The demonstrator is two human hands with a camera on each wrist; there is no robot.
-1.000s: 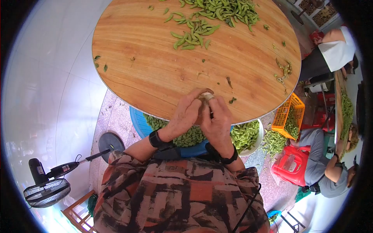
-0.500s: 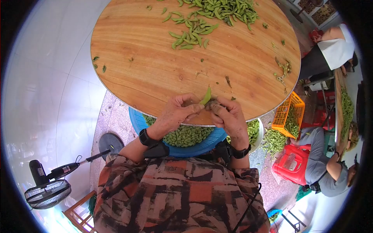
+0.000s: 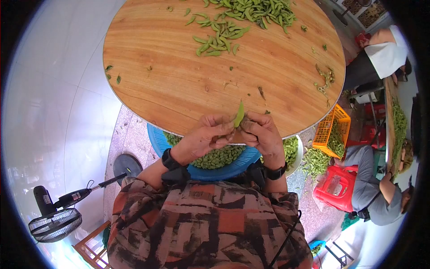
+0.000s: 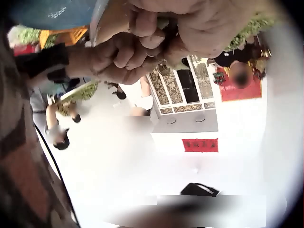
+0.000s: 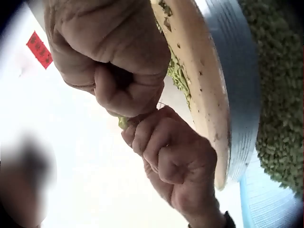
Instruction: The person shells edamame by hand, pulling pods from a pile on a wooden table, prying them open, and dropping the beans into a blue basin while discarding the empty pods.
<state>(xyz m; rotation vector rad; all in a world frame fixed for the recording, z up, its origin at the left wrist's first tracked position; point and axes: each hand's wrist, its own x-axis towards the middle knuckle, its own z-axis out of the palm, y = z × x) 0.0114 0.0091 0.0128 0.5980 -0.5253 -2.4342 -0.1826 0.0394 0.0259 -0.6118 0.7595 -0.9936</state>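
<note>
A single green soybean pod (image 3: pixel 239 114) stands upright between my two hands, over the near edge of the round wooden table (image 3: pixel 179 96). My left hand (image 3: pixel 201 137) pinches its lower part between thumb and fingers. From the other side my right hand (image 3: pixel 265 134) pinches the same end, its fingertips meeting those of the left. In the right wrist view only a bit of green pod (image 5: pixel 123 122) shows between the hands; the rest is hidden. Below the table edge, a blue basin (image 3: pixel 154 139) holds many shelled green beans (image 3: pixel 217 158).
Piles of pods (image 3: pixel 264 11) lie at the table's far side, with scraps (image 3: pixel 326 78) at its right. A white bowl (image 3: pixel 296 167) of pods and an orange crate (image 3: pixel 333 134) stand to the right. A fan (image 3: pixel 56 224) is at left; a seated person (image 3: pixel 380 197) works at right.
One second ago the hands were together further over the table, with no green pod visible. Since then they drew back, the pod appeared in the left hand, and the right fingers closed in on it.
</note>
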